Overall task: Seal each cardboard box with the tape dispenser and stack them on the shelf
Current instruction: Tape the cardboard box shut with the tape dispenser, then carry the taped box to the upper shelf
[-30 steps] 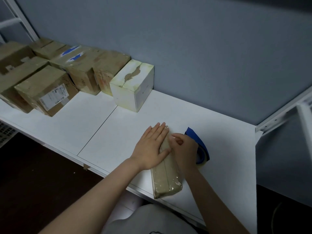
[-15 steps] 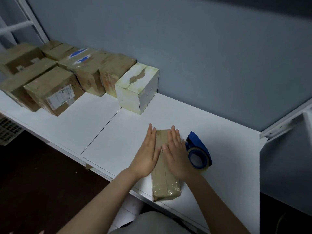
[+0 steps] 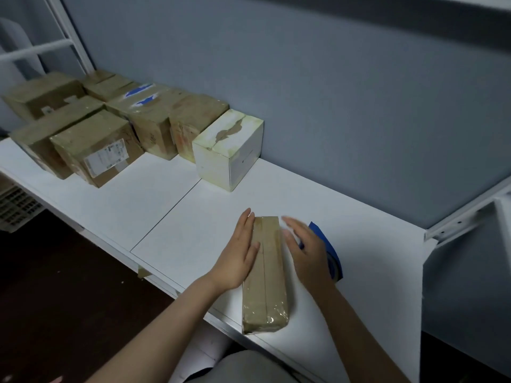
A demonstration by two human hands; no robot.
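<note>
Left hand (image 3: 235,258) flat on taped box (image 3: 266,288)

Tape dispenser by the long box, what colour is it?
Blue. The tape dispenser shows best in the head view, partly behind the right hand.

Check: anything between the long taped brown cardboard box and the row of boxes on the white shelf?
Nothing visible: bare white shelf lies between the long taped brown cardboard box and the white cardboard box ending the row.
</note>
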